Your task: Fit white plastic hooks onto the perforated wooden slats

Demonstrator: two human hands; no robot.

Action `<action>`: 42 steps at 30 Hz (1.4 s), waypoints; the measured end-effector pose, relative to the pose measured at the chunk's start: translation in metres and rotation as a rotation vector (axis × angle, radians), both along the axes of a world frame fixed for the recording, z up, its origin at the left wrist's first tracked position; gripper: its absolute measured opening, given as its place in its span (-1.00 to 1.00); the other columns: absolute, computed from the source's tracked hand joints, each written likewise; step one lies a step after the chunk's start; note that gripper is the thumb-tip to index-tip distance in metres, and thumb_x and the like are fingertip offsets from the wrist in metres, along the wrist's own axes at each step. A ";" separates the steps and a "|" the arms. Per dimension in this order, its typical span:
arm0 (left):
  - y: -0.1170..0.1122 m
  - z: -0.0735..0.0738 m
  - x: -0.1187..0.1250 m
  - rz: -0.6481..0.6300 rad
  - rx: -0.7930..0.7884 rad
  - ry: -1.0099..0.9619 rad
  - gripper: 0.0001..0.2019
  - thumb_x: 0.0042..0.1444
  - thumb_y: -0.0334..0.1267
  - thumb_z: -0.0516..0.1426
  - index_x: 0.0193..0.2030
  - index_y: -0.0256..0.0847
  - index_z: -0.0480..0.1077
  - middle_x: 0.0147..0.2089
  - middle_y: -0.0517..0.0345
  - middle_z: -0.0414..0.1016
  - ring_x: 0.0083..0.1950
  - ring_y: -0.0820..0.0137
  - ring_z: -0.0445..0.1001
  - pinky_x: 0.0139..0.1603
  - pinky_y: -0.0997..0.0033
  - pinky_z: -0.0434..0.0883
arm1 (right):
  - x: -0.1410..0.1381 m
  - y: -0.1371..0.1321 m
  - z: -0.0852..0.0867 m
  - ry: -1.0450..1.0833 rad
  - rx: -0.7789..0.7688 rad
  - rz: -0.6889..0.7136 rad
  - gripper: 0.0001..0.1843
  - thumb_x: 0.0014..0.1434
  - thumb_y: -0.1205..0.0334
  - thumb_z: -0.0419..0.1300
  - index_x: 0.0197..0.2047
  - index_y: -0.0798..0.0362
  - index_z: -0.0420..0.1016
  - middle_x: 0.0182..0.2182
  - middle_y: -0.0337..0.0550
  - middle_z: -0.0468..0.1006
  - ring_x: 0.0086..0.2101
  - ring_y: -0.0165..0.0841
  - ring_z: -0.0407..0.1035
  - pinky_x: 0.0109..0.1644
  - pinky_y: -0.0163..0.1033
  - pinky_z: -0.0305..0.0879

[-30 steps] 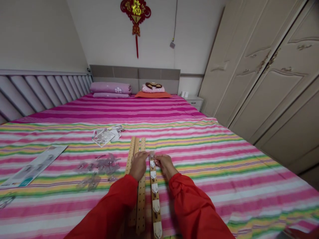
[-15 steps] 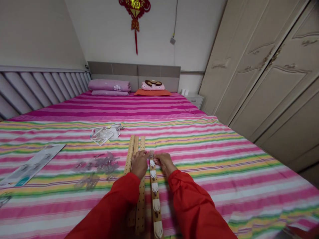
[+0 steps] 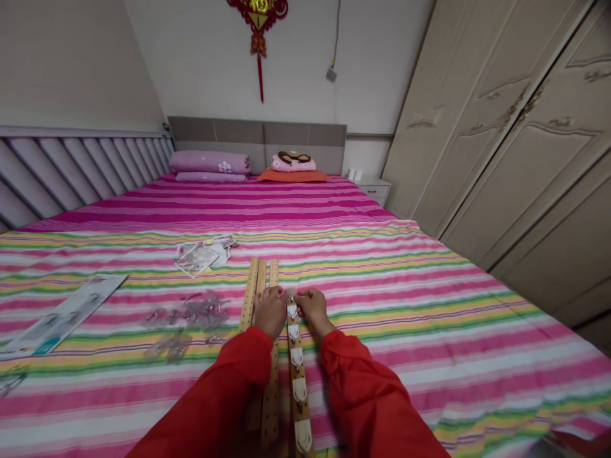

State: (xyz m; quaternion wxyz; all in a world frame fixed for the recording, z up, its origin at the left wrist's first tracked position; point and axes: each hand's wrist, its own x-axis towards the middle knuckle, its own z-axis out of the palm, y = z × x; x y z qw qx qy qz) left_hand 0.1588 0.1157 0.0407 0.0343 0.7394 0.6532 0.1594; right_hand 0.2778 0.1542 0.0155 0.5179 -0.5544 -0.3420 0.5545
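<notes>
A perforated wooden strip (image 3: 294, 375) lies lengthwise in front of me, with several white hooks (image 3: 296, 358) in a row on it. At its far end, a small pale hook (image 3: 291, 294) sits between my fingertips. My left hand (image 3: 270, 313) is closed at the left side of this hook, fingers bent. From the right, my right hand (image 3: 312, 310) pinches at the same end, thumb and forefinger together. My fingers partly hide the hook. Further perforated strips (image 3: 248, 299) lie beside and partly under my left hand and sleeve.
Clear plastic pieces with metal parts (image 3: 200, 312) lie in a loose heap to the left. Beyond them is a pile of opened packaging (image 3: 203, 256). A long backing card (image 3: 71, 312) and a metal item (image 3: 12, 380) are farther left, all on the striped bedsheet (image 3: 405, 305).
My right hand's fingers have curled in slightly at the strip's far end. Both hands stay around the same hook, and the surrounding things have not moved.
</notes>
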 end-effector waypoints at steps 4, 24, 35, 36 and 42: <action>0.000 0.001 0.000 -0.017 -0.018 0.016 -0.51 0.13 -0.49 -0.03 0.11 0.06 0.41 0.17 0.01 0.38 0.21 0.08 0.18 0.16 -0.14 0.05 | 0.004 -0.002 -0.006 -0.277 0.296 -0.007 -0.81 -0.06 0.38 0.23 -0.34 0.02 0.60 -0.44 -0.22 0.51 -0.38 -0.33 0.40 -0.20 -0.25 0.34; 0.011 -0.002 -0.004 0.044 -0.023 -0.187 -0.73 0.19 -0.25 0.04 -0.13 0.10 0.55 0.09 0.25 0.53 0.30 0.12 0.17 0.28 -0.20 -0.10 | 0.013 0.022 -0.035 -0.550 0.356 0.343 -0.64 0.10 0.29 0.18 -0.03 0.00 0.61 -0.24 -0.12 0.62 -0.16 -0.23 0.45 -0.03 -0.18 0.35; 0.015 -0.008 -0.003 0.097 0.026 -0.247 -0.83 0.13 -0.20 0.14 -0.26 0.09 0.58 -0.01 0.26 0.59 0.25 0.11 0.21 0.25 -0.14 -0.09 | 0.011 0.032 -0.044 -0.452 0.304 0.399 -0.60 0.04 0.26 0.22 -0.02 0.04 0.59 -0.21 -0.12 0.65 -0.16 -0.18 0.49 -0.07 -0.12 0.41; 0.015 -0.009 -0.003 0.091 0.030 -0.242 -0.83 0.14 -0.20 0.13 -0.25 0.09 0.58 -0.01 0.26 0.59 0.25 0.11 0.21 0.25 -0.14 -0.10 | 0.011 0.031 -0.045 -0.462 0.306 0.398 -0.61 0.05 0.25 0.22 -0.02 0.02 0.60 -0.22 -0.13 0.65 -0.17 -0.18 0.49 -0.06 -0.11 0.40; 0.015 -0.010 -0.005 0.072 0.042 -0.204 -0.82 0.16 -0.19 0.12 -0.21 0.11 0.58 0.02 0.25 0.57 0.26 0.12 0.22 0.26 -0.14 -0.09 | 0.013 0.029 -0.051 -0.525 0.352 0.393 -0.57 0.08 0.24 0.19 0.04 0.05 0.56 -0.20 -0.03 0.60 -0.19 -0.14 0.49 -0.04 -0.06 0.37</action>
